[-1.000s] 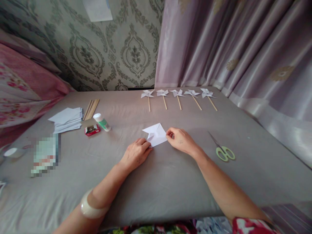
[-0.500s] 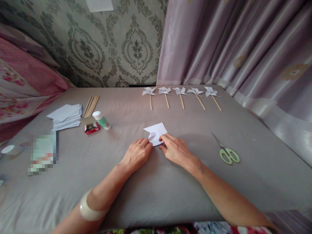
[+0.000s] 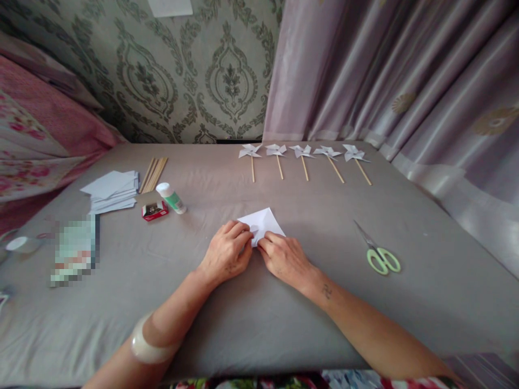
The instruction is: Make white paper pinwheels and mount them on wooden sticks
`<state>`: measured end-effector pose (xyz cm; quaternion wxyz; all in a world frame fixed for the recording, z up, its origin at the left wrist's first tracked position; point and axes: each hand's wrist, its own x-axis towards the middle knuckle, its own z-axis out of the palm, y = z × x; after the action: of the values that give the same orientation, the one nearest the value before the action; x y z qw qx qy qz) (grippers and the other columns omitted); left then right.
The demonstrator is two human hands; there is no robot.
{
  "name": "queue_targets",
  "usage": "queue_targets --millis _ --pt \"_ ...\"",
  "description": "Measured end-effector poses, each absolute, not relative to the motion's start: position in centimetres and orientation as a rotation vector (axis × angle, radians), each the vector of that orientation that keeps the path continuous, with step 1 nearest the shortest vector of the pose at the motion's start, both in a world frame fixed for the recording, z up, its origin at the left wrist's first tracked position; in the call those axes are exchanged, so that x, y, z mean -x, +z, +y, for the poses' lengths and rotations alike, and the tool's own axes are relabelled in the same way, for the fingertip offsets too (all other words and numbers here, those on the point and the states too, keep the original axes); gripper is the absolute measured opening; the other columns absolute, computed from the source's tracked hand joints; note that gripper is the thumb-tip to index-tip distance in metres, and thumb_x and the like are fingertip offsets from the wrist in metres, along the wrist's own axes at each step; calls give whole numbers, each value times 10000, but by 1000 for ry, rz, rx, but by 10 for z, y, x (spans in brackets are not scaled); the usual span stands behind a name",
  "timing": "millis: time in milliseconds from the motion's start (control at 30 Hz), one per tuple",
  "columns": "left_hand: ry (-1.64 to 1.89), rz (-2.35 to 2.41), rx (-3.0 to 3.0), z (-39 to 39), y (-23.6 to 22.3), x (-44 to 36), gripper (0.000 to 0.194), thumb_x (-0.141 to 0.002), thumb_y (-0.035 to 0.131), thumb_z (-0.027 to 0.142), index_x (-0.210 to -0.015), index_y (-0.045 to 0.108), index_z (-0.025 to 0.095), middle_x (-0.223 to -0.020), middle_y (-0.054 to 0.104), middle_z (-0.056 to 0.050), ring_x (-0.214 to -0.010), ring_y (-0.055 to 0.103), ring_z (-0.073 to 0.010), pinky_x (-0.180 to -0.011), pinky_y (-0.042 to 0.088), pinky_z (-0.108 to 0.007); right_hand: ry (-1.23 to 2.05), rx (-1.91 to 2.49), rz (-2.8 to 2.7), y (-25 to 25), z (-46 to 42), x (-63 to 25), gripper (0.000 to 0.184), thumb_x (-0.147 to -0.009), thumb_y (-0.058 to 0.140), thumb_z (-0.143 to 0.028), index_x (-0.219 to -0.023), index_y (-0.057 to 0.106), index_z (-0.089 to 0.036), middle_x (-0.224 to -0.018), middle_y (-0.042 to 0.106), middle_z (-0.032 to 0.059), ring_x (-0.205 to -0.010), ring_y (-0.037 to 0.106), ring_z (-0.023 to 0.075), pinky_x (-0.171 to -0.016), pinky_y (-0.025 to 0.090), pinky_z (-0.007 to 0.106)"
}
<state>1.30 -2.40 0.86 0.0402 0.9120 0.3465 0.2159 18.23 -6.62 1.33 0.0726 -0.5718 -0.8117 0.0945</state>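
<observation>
One white folded paper (image 3: 267,219) lies on the gray-covered surface (image 3: 316,205) straight ahead of me, one corner pointing away. My left hand (image 3: 229,251) has its fingers curled closed on the left edge, and my right hand (image 3: 286,259) pinches the near edge, thumb tucked in, the two hands almost touching. Gray cloth stretches from my right hand to the one pair of green-handled scissors (image 3: 377,253), lying well apart with slightly parted handles. Beyond the paper, five white pinwheels (image 3: 305,151) on sticks line up near the far edge. To my left are one white tube (image 3: 172,199) with a green label, one red box (image 3: 154,210), a bundle of wooden sticks (image 3: 154,174) and a stack of white sheets (image 3: 111,192), both too overlapped to count. Printing on tube and box is too small to read; one pale green packet (image 3: 77,248) is blurred out.
</observation>
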Motion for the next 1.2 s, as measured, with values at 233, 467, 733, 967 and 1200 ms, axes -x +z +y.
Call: queue_targets --millis 233,467,733,967,1200 --pt "556 1044 -2637 -17 7 -13 334 -937 373 325 -1058 652 186 -1070 666 -78 -1006 498 -231 -889 391 -404 333 1764 -2417 14 -66 -182 298 -938 380 -232 -905 675 -209 -907 645 66 -800 615 162 -670 416 255" --pt "498 1053 -2625 -17 8 -13 366 -955 313 292 -1049 652 192 -1111 656 -65 -1032 458 -228 -876 352 -390 436 1778 -2302 13 -60 -189 234 -904 461 -261 -868 689 -221 -896 682 43 -820 630 165 -680 402 256" --pt "523 1039 -2699 -16 6 -14 330 -939 356 289 -1016 656 178 -1071 670 -66 -1004 469 -232 -842 342 -385 559 1770 -2092 7 -53 -193 175 -871 493 -222 -846 664 -194 -829 686 43 -762 611 154 -677 398 251" --pt "521 1011 -2763 -16 3 -14 302 -931 382 269 -1010 658 173 -1063 666 -73 -1020 473 -243 -856 352 -404 535 1698 -1867 -4 -50 -189 137 -835 524 -193 -794 654 -184 -814 674 49 -719 609 149 -682 427 251" --pt "560 1003 -2786 -17 1 -14 287 -923 402 263 -1017 656 171 -1050 664 -83 -1021 484 -245 -855 363 -407 602 1756 -1693 -7 -48 -186 96 -817 566 -218 -853 653 -200 -824 716 44 -675 640 161 -680 458 272"
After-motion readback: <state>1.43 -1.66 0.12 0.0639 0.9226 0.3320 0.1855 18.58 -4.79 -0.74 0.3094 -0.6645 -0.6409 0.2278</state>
